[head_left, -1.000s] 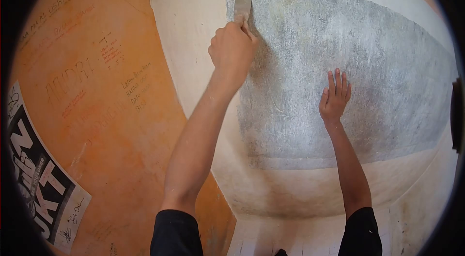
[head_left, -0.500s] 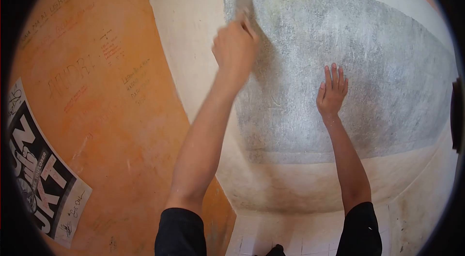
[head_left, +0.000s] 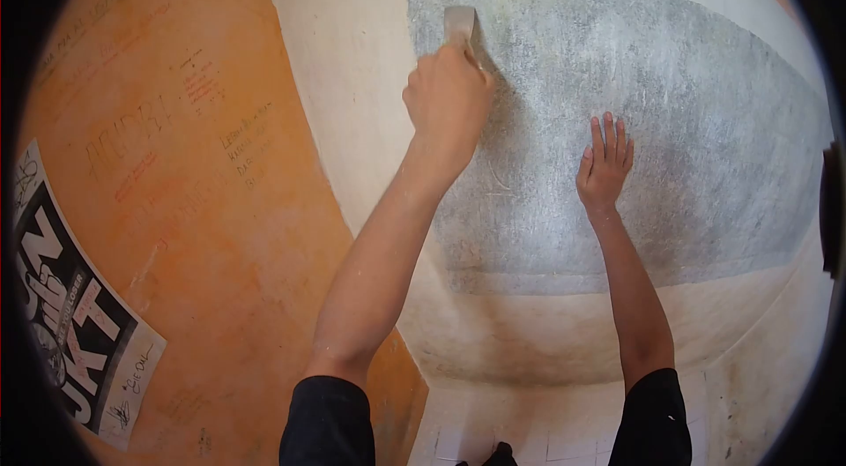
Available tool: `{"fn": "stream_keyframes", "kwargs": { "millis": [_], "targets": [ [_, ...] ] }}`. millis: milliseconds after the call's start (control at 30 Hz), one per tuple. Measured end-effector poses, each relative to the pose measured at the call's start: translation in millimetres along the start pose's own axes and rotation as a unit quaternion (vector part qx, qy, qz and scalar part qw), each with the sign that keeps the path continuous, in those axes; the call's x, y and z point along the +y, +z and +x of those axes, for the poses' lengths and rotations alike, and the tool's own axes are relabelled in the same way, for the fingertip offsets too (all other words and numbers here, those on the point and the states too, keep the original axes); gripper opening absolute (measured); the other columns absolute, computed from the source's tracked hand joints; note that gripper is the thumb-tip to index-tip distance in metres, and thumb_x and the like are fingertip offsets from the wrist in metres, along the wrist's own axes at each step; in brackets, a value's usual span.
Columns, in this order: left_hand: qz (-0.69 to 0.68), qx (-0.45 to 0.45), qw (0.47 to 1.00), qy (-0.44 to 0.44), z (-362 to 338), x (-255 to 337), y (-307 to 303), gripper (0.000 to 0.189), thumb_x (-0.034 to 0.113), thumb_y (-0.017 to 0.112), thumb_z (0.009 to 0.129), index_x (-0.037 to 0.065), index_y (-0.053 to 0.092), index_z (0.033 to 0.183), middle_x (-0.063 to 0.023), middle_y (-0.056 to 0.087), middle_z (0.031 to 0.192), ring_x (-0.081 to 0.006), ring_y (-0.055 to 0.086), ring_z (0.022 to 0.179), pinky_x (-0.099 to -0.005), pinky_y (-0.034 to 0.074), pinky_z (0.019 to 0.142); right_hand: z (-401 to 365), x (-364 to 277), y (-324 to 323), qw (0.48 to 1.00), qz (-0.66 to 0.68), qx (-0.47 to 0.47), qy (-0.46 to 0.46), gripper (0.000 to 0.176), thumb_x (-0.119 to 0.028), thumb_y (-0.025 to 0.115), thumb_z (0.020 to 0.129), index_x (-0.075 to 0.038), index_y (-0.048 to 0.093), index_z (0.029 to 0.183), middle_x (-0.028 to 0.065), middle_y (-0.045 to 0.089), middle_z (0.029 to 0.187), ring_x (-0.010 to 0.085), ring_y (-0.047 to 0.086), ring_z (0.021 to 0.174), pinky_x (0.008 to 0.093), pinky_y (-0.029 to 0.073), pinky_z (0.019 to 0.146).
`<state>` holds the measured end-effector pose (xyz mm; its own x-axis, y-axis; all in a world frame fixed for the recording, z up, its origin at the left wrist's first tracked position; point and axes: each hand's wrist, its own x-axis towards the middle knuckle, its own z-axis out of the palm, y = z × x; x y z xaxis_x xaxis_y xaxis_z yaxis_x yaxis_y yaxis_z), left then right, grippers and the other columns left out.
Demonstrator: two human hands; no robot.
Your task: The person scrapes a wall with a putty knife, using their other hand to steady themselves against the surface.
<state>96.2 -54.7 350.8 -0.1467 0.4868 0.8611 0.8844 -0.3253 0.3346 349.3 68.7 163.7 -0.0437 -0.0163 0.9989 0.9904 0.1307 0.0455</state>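
Observation:
My left hand (head_left: 449,100) is closed round the handle of a scraper (head_left: 459,22), its flat metal blade pointing up over the grey patch (head_left: 546,52) on the wall. That patch looks rough and mottled, with a ragged edge at its upper left. Most of the handle is hidden inside my fist. Lower and to the right, my right hand (head_left: 604,168) rests flat against the grey surface with its fingers stretched upward, holding nothing.
Cream wall (head_left: 339,52) surrounds the grey patch. On the left is an orange wall (head_left: 264,290) with handwriting and a black and white poster (head_left: 79,316). Pale floor tiles (head_left: 564,435) show at the bottom, and a dark object (head_left: 830,210) stands at the right edge.
My left hand and the scraper have shifted a little right and down, away from the patch's upper left edge. My right hand has stayed in place.

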Motion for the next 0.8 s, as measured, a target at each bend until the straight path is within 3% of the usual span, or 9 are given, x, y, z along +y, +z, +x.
{"fn": "stream_keyframes", "kwargs": {
  "millis": [167, 333, 467, 667, 800],
  "targets": [
    [-0.027, 0.084, 0.996, 0.029, 50.8, -2.7, -3.2, 0.029, 0.027, 0.053, 0.097, 0.013, 0.073, 0.113, -0.0242, 0.072, 0.095, -0.0431, 0.069, 0.092, -0.0501, 0.056, 0.082, -0.2, -2.3, -0.8, 1.000, 0.004, 0.005, 0.007, 0.047, -0.023, 0.041, 0.103, -0.016, 0.047, 0.149, 0.0042, 0.040, 0.158, 0.0258, 0.028, 0.149, 0.0483, 0.015, 0.122],
    [0.009, -0.003, 1.000, -0.014, 17.1, 2.6, -3.9, 0.031, 0.028, 0.053, 0.097, 0.013, 0.074, 0.114, -0.0231, 0.072, 0.097, -0.0425, 0.069, 0.092, -0.0477, 0.056, 0.083, -0.3, -1.8, -4.5, 1.000, -0.005, -0.004, 0.004, 0.047, -0.024, 0.042, 0.103, -0.016, 0.048, 0.149, 0.0040, 0.040, 0.158, 0.0254, 0.029, 0.149, 0.0483, 0.015, 0.122],
    [-0.035, 0.003, 0.999, -0.036, 34.0, -2.1, -11.3, 0.035, 0.026, 0.053, 0.097, 0.011, 0.071, 0.123, -0.0220, 0.072, 0.096, -0.0401, 0.070, 0.091, -0.0464, 0.056, 0.083, -1.1, 2.9, -1.7, 1.000, -0.006, -0.001, 0.000, 0.047, -0.023, 0.042, 0.102, -0.016, 0.048, 0.149, 0.0041, 0.041, 0.157, 0.0256, 0.029, 0.149, 0.0483, 0.015, 0.122],
    [-0.016, 0.018, 1.000, -0.010, 11.2, -18.3, -7.7, 0.034, 0.027, 0.055, 0.096, 0.013, 0.072, 0.121, -0.0199, 0.073, 0.090, -0.0389, 0.071, 0.089, -0.0453, 0.056, 0.081, -1.5, 0.6, -0.9, 1.000, -0.004, 0.000, -0.001, 0.047, -0.023, 0.042, 0.103, -0.016, 0.048, 0.149, 0.0046, 0.041, 0.157, 0.0258, 0.029, 0.149, 0.0484, 0.015, 0.122],
    [-0.017, 0.002, 0.999, -0.029, 37.1, -18.0, -16.8, 0.033, 0.028, 0.054, 0.097, 0.015, 0.073, 0.121, -0.0210, 0.073, 0.090, -0.0390, 0.071, 0.090, -0.0447, 0.056, 0.082, 2.8, 5.0, -1.6, 1.000, -0.004, 0.005, -0.007, 0.047, -0.024, 0.042, 0.103, -0.016, 0.048, 0.149, 0.0050, 0.041, 0.157, 0.0258, 0.029, 0.149, 0.0483, 0.014, 0.122]
  ]
}}
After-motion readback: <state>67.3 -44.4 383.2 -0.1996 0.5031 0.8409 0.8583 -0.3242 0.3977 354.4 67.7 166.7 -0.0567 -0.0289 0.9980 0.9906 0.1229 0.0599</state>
